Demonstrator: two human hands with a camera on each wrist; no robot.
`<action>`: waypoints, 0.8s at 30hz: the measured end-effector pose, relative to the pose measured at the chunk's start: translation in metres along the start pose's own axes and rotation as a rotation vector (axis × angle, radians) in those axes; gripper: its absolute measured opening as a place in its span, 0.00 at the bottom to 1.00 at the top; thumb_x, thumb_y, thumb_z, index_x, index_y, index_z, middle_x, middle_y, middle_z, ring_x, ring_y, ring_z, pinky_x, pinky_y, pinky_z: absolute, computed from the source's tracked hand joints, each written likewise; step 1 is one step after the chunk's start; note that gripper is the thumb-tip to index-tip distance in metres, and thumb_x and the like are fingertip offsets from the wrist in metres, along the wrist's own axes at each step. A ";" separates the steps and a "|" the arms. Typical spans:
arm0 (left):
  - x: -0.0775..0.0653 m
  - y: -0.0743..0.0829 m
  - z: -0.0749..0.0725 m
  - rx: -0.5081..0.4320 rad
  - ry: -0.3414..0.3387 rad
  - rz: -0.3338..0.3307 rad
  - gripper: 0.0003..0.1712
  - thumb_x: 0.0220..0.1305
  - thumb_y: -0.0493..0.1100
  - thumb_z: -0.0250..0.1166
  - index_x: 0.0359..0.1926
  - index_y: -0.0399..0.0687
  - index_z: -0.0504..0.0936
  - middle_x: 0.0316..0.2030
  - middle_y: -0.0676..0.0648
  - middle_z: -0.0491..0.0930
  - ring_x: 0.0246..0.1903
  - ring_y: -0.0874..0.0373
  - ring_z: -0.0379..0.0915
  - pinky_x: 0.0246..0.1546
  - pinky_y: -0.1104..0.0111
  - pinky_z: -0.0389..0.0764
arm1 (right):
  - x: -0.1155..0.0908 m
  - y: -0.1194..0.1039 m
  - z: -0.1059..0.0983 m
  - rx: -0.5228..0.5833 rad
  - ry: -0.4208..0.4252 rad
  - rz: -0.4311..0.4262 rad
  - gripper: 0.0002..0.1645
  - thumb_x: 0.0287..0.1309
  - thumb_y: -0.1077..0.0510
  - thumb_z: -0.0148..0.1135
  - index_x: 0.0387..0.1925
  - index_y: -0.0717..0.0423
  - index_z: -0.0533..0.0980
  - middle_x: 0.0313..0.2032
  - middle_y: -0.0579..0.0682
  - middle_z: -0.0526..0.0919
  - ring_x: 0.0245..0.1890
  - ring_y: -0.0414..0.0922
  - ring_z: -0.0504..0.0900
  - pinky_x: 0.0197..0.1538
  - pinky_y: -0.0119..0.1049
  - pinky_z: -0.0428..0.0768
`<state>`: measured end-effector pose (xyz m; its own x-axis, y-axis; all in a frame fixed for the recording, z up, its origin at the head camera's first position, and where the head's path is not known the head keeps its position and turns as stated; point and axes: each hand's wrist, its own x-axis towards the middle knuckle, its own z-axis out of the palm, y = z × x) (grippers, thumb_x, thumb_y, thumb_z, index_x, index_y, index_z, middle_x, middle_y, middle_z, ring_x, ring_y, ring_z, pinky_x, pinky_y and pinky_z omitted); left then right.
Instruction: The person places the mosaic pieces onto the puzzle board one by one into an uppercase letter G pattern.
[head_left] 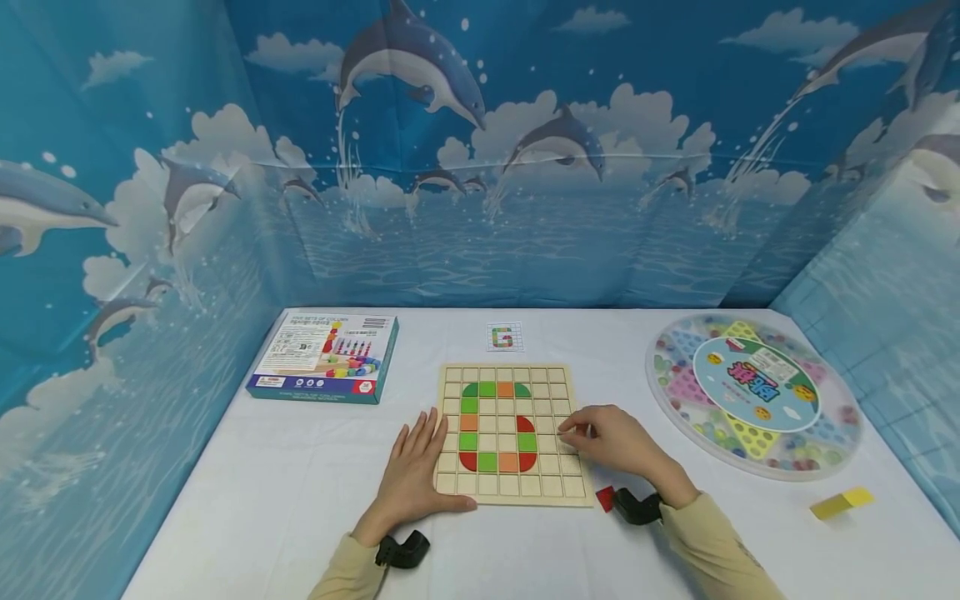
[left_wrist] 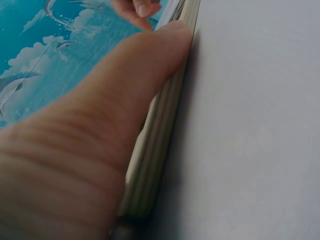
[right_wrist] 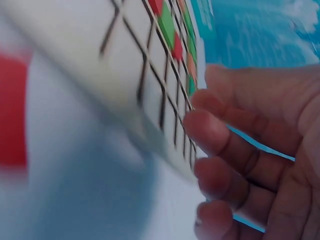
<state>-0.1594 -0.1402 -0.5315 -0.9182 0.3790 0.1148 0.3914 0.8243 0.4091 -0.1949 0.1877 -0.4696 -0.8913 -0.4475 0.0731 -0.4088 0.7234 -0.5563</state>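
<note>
A wooden grid board (head_left: pixel 555 487) lies on the white table, bearing green, orange and red tiles laid in a G shape. My left hand (head_left: pixel 411 475) rests spread at the board's left side, its thumb along the near edge; in the left wrist view the thumb (left_wrist: pixel 145 55) touches that edge. Over the board's right side is my right hand (head_left: pixel 611 437), its fingers loosely bent. The right wrist view shows no piece between these fingers (right_wrist: pixel 207 132). One red piece (head_left: pixel 605 498) lies off the board's near right corner, beside the black wrist camera.
A small card (head_left: pixel 504 337) with a coloured G pattern lies beyond the board. At the back left is a flat game box (head_left: pixel 322 357). A round marble-game case (head_left: pixel 753 396) sits on the right, with a yellow block (head_left: pixel 842 503) nearer the front.
</note>
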 end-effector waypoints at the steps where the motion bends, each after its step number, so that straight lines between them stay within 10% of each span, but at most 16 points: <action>1: 0.000 0.000 0.000 -0.001 0.004 0.004 0.73 0.35 0.78 0.66 0.73 0.40 0.49 0.73 0.42 0.42 0.72 0.48 0.31 0.67 0.52 0.36 | -0.005 0.004 -0.004 0.000 -0.002 0.016 0.07 0.57 0.54 0.66 0.36 0.51 0.84 0.22 0.36 0.73 0.21 0.36 0.69 0.25 0.32 0.70; 9: 0.002 0.003 0.002 -0.017 -0.008 0.007 0.74 0.36 0.79 0.65 0.74 0.40 0.47 0.73 0.42 0.40 0.72 0.48 0.30 0.67 0.52 0.34 | -0.044 0.035 -0.028 0.048 -0.109 0.138 0.07 0.57 0.49 0.66 0.29 0.46 0.81 0.20 0.38 0.74 0.20 0.36 0.68 0.24 0.30 0.68; 24: 0.000 -0.001 0.001 0.007 0.004 0.015 0.74 0.35 0.80 0.65 0.74 0.40 0.47 0.73 0.41 0.41 0.71 0.47 0.32 0.67 0.51 0.35 | -0.067 0.040 -0.005 0.145 -0.121 0.034 0.21 0.41 0.40 0.75 0.30 0.44 0.74 0.21 0.40 0.71 0.18 0.33 0.64 0.23 0.29 0.64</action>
<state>-0.1598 -0.1406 -0.5324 -0.9126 0.3897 0.1241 0.4053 0.8215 0.4012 -0.1528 0.2491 -0.4928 -0.8705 -0.4903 -0.0431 -0.3382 0.6596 -0.6712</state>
